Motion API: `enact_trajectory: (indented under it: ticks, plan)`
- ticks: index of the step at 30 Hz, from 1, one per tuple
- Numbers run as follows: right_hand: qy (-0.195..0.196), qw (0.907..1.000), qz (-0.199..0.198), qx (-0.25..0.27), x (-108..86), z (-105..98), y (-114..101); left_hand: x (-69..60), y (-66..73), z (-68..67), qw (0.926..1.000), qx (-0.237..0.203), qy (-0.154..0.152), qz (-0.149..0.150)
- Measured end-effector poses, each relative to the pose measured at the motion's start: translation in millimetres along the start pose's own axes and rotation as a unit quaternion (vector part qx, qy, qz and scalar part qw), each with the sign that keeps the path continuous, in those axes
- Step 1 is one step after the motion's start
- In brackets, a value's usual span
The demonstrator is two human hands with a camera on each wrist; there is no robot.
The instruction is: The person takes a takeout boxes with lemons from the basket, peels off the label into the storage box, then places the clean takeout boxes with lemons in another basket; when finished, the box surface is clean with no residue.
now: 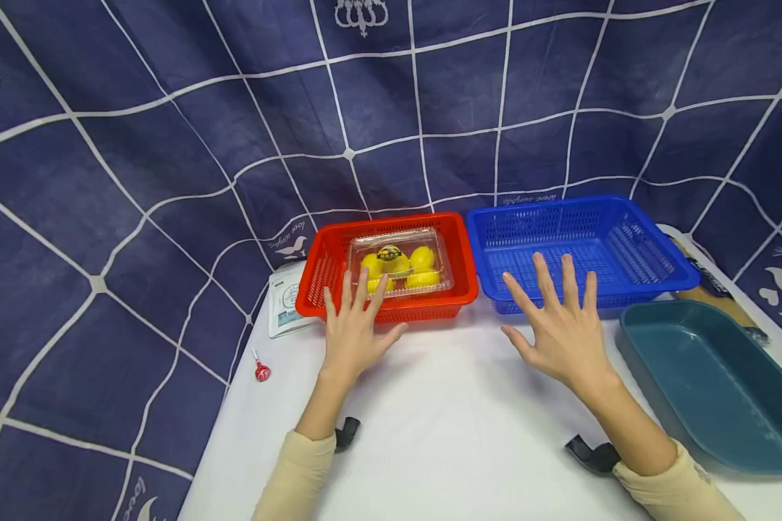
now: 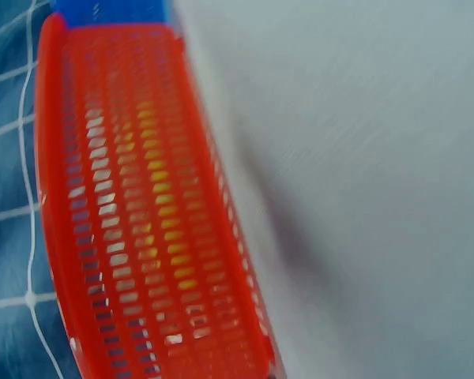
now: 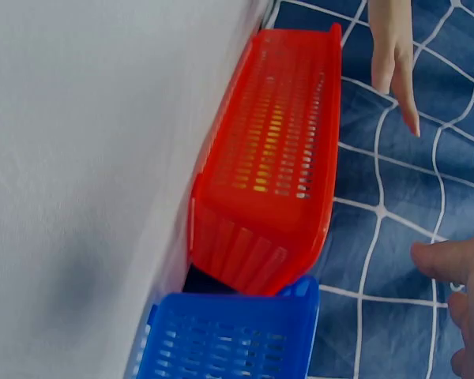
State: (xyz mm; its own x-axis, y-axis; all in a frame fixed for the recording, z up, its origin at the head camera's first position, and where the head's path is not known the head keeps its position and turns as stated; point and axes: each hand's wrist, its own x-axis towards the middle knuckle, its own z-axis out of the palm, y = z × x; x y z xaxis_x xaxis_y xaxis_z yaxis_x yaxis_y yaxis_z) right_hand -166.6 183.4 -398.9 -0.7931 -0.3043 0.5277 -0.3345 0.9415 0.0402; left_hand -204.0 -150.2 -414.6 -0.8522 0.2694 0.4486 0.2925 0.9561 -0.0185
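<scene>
My left hand (image 1: 352, 336) hovers with spread fingers at the near edge of the red basket (image 1: 319, 278), holding nothing. Inside that basket lies a clear plastic box (image 1: 446, 271) with several yellow lemon-like fruits (image 1: 422, 258) and a dark label on its lid. My right hand (image 1: 565, 336), fingers also spread, is held in front of the blue basket (image 1: 586, 289) and grips nothing. In the right wrist view, part of the right hand (image 3: 458, 292) shows at the right edge and the left hand (image 3: 393, 55) at the top.
A teal tray (image 1: 723, 391) stands at the right. Behind it lies a wooden board (image 1: 723, 307) with a dark packaged item on it. Left of the red basket are a white packet (image 1: 283, 304) and a red lollipop (image 1: 262, 372). A dark blue checked curtain (image 1: 391, 108) hangs behind the white table.
</scene>
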Motion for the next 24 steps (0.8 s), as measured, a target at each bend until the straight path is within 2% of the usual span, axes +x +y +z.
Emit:
enact_trajectory:
  ticks: [2, 5, 8, 11, 15, 19, 21, 24]
  plan:
    - [-0.001, 1.0000, -0.003, 0.003, -0.6, 0.0, -2.2, 2.9, -9.7, -1.7, 0.9989, -0.045, -0.009, -0.014]
    - [-0.003, 0.9999, -0.008, 0.006, -0.1, -0.4, -5.0, 9.0, -29.9, -0.8, 0.9944, -0.098, -0.004, -0.039]
    - [-0.005, 0.9999, -0.012, 0.010, 1.2, -2.0, -6.4, 13.9, -55.5, 5.1, 0.9890, -0.128, 0.000, -0.074]
    - [-0.009, 0.9997, -0.019, 0.011, 1.5, -4.1, -7.5, 15.4, -80.4, 12.3, 0.9812, -0.154, -0.009, -0.116]
    - [-0.004, 0.9994, -0.033, 0.010, 3.4, -6.3, -7.8, 15.4, -105.2, 20.7, 0.9706, -0.176, -0.025, -0.163]
    - [0.008, 0.9988, -0.046, 0.016, 8.8, -8.9, -8.4, 14.2, -118.2, 26.6, 0.9602, -0.194, -0.051, -0.194]
    - [0.009, 0.9986, -0.047, 0.020, 12.7, -10.9, -9.7, 13.0, -121.2, 29.0, 0.9542, -0.204, -0.066, -0.209]
    - [0.002, 0.9985, -0.046, 0.031, 19.8, -14.9, -14.1, 11.4, -122.8, 32.1, 0.9483, -0.219, -0.073, -0.218]
